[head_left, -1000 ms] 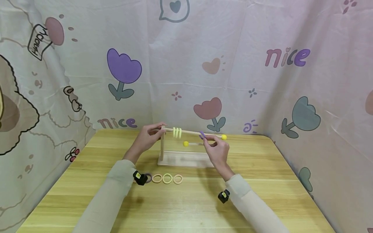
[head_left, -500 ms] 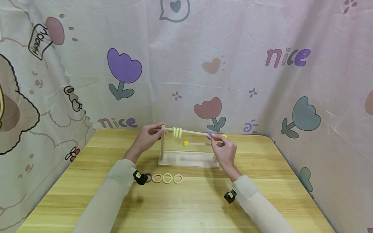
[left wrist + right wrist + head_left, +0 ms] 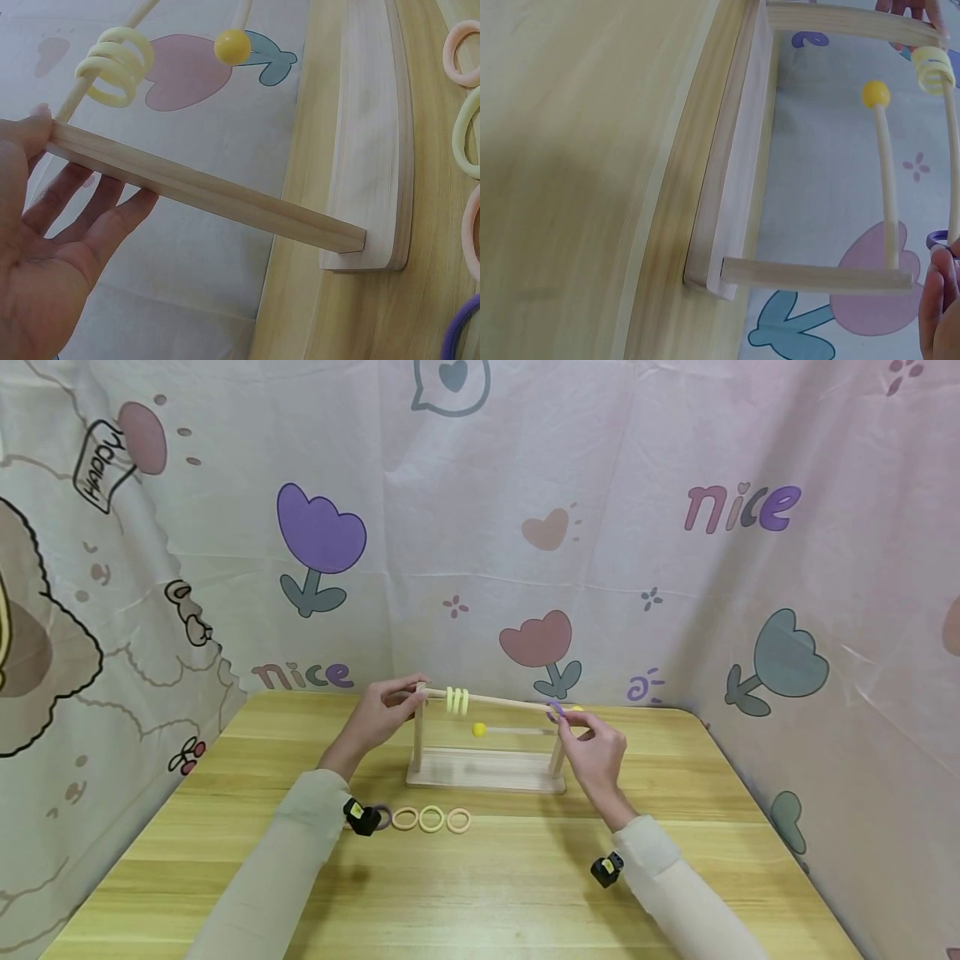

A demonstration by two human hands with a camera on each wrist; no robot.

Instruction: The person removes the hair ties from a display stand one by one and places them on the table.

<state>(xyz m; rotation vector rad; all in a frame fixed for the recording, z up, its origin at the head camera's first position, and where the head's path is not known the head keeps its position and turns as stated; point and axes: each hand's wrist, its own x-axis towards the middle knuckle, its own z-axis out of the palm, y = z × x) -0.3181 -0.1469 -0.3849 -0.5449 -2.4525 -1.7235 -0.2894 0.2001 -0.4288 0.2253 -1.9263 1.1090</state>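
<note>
My left hand [image 3: 381, 714] pinches the top of the left post [image 3: 202, 184] of a wooden stand [image 3: 480, 770], thumb above and fingers along its side. From that post an upper rod [image 3: 498, 700] runs right, bearing several pale yellow rings [image 3: 116, 67] near its left end. My right hand [image 3: 596, 756] pinches a purple ring [image 3: 554, 711] that sits around the rod near its right end. A yellow ball [image 3: 577, 709] shows behind the right fingers, mostly hidden. Below, a second rod [image 3: 886, 180] from the right post [image 3: 817, 276] ends in another yellow ball [image 3: 479, 729].
In front of the stand, a row of loose rings lies on the wooden table [image 3: 480, 893]: a pale yellow ring [image 3: 432, 819], peach rings such as the rightmost ring [image 3: 459, 821], and a dark purple ring [image 3: 383, 817] partly behind the left wrist camera. A printed cloth [image 3: 450, 510] hangs behind.
My right hand has slid the purple ring rightward along the upper rod, coming to cover most of the yellow ball at that end. My left hand has stayed on the post.
</note>
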